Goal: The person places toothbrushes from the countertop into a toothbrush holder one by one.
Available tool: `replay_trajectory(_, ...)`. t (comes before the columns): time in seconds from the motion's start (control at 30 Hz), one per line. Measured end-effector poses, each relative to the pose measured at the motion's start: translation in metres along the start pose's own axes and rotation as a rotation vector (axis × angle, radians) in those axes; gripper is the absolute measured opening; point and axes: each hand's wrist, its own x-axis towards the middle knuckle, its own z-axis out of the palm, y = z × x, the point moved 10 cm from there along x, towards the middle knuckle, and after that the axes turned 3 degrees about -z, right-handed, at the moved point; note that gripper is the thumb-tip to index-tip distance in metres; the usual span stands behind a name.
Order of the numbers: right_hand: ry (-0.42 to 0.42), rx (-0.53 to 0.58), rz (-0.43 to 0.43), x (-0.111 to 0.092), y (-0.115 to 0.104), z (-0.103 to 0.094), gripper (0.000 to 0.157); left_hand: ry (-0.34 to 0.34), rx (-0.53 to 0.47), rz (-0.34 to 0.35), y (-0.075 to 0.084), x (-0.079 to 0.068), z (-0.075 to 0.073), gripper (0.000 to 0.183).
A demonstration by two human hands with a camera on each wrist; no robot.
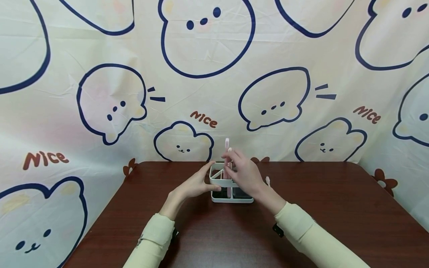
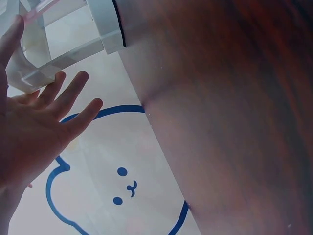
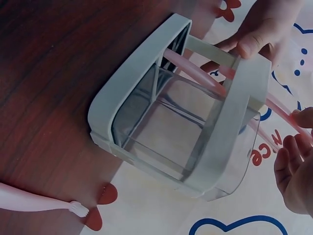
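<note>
A pale toothbrush holder [image 1: 221, 182] with an open frame and a clear compartment [image 3: 168, 125] stands upright on the table. My left hand [image 1: 196, 183] grips its left side, thumb at the front and fingers toward the back. In the left wrist view, the outer fingers of that hand [image 2: 44, 122] are spread. My right hand [image 1: 244, 172] pinches a pink toothbrush [image 1: 227, 143], bristle end up, over the holder's top. Its handle [image 3: 195, 73] passes down through the frame. Another pink strip shows behind the clear compartment; whether it is a separate brush I cannot tell.
A second pink toothbrush [image 3: 34, 201] lies on the brown table [image 1: 228, 238], right of the holder and partly hidden by my right arm in the head view. Behind the table's far edge hangs a cloth [image 1: 228, 100] printed with cartoon bears.
</note>
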Motion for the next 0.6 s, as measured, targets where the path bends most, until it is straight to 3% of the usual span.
replay_trajectory(0.3,-0.001,-0.109,-0.051,-0.006,-0.002,0.006,0.029,-0.018,-0.033,0.025,0.001,0.000,0.001,0.084)
replay_trajectory(0.6,-0.015,-0.154,-0.068,-0.011,0.000,0.011,0.022,-0.003,0.007,-0.008,-0.002,0.000,-0.001,0.093)
